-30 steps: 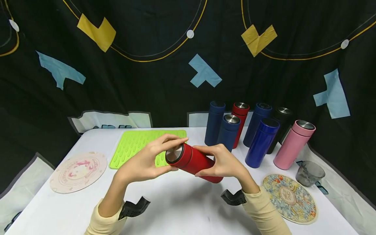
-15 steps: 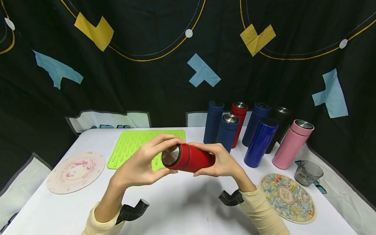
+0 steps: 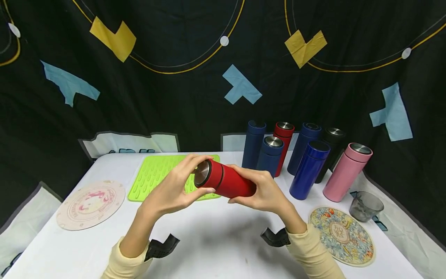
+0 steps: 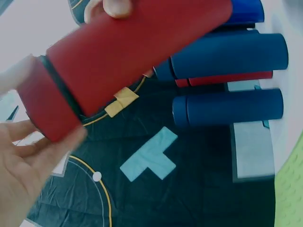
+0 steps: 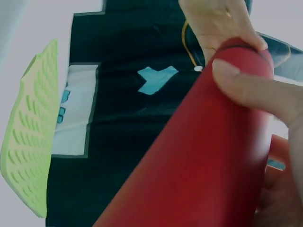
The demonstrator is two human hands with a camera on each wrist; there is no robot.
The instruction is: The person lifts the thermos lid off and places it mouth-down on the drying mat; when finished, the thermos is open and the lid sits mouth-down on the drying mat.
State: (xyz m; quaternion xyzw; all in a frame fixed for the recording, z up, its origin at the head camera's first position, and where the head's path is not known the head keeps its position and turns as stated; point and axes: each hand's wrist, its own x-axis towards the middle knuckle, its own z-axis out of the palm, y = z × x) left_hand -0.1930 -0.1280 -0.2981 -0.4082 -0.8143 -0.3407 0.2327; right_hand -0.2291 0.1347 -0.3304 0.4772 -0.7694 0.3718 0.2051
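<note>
Grips the smooth red cylindrical flask (image 3: pixel 235 184) around the base end with the right hand (image 3: pixel 263 190), and pinches its short red cap (image 3: pixel 215 176) between fingers and thumb with the left hand (image 3: pixel 170 192). Held up over the white table (image 3: pixel 209 248), almost level, with cap end to the left and tilted slightly upward, showing the silvery metal disc (image 3: pixel 202 172) on top of the cap. Looks stiff and hard-walled, probably metal, unlikely to give under a squeeze. Likely of moderate weight, heavier if full; impossible to judge contents from outside. Could slide or roll in dry fingers because of the plain curved side, so best wrapped firmly around mid-body, with cap taken by its side wall, off the dark seam (image 3: pixel 222 176). Probably not fragile, but liable to dent if dropped.
</note>
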